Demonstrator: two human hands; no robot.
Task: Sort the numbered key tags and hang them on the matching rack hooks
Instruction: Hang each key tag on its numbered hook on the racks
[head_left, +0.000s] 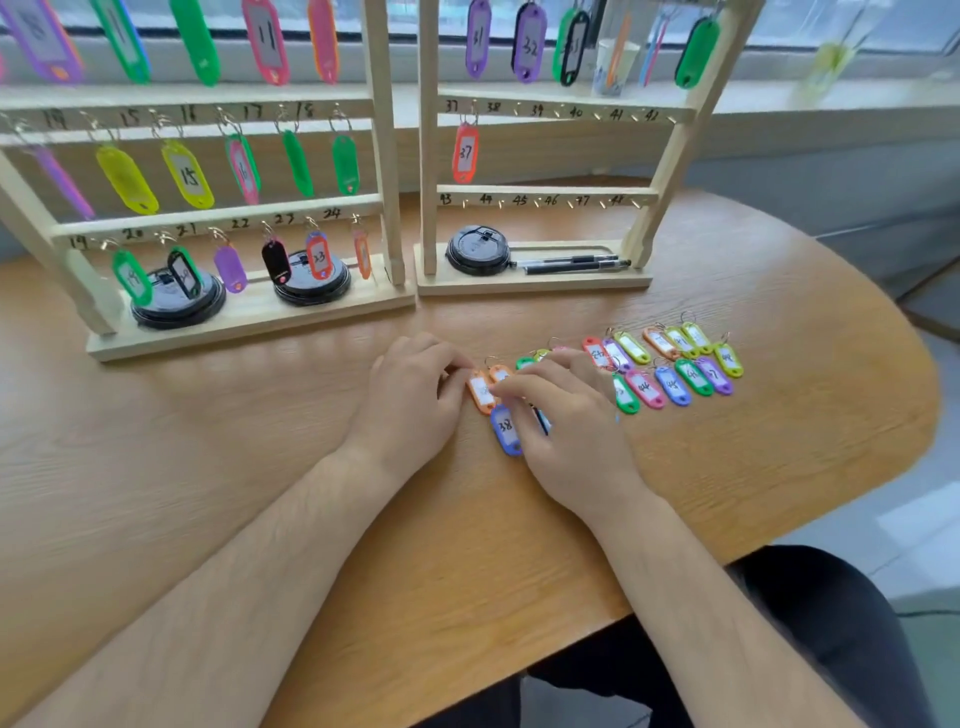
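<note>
Open table (208, 467) spreads left of our hands; left grip (410, 395) curls against an orange tag (480, 396), hold we cannot tell; right grip (566, 415) lies relaxed, holding nothing, just beside blue tag 38 (506, 431).

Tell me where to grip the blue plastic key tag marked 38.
Probably pinch the blue plastic key tag across its long edges at the near end, from above: it lies flat, the right hand borders its right side and an orange plastic tag crowds its far end.
</note>
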